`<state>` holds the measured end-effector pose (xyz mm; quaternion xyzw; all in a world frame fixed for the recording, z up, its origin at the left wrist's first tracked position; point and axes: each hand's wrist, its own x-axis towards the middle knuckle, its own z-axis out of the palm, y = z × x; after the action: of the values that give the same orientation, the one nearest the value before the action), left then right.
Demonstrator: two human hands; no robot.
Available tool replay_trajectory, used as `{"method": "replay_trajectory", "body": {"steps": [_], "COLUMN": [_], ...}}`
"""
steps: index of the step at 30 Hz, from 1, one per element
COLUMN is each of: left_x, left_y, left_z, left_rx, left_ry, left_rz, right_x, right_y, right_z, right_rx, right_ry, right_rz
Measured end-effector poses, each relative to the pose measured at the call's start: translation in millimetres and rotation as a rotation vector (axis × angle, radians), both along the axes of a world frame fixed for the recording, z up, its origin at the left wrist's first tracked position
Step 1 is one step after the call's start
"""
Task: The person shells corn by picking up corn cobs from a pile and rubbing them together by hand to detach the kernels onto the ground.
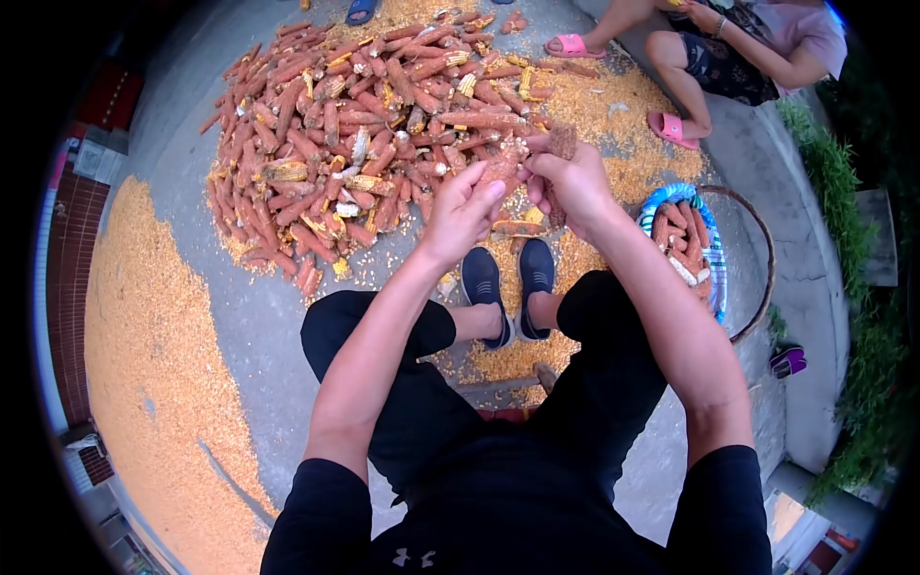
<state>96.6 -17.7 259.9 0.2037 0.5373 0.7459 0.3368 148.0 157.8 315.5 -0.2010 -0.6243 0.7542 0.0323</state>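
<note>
My left hand (458,217) is closed around a reddish corn cob (503,165) with a few pale kernels near its tip. Closed on a second, mostly bare corn cob (563,142) is my right hand (581,188), close beside the left one. The two cobs nearly meet in front of my chest; whether they touch I cannot tell. Just beyond them spreads a large heap of cobs (316,144), mostly stripped, some still bearing yellow kernels. Below my hands, a cob with yellow kernels (517,228) lies on the ground.
At right stands a basket (721,278) with a striped cloth lining, a tall handle and several cobs inside. Loose kernels (163,383) cover the ground at left. Another person (738,57) sits at upper right in pink sandals (673,129). A purple shoe (788,361) lies near the plants.
</note>
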Motion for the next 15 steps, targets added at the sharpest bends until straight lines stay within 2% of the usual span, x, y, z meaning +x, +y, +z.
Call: {"method": "replay_trajectory", "body": {"steps": [5,7,12,15], "left_x": [1,3,3,7], "left_y": [1,2,-1,0], "left_z": [3,5,6,3], "left_rx": [-0.022,-0.016,0.088,0.077], "left_ry": [-0.026,-0.015,-0.170,-0.219], "left_rz": [0.013,0.004,-0.104,-0.104], "right_x": [2,3,-2,-1], "right_y": [1,-5,4,5], "right_z": [7,12,0,-3], "right_rx": [0.041,0.163,-0.034,0.045], "right_ry": [0.054,-0.023,0.097,0.077], "right_rz": [0.013,0.000,-0.005,0.010]}}
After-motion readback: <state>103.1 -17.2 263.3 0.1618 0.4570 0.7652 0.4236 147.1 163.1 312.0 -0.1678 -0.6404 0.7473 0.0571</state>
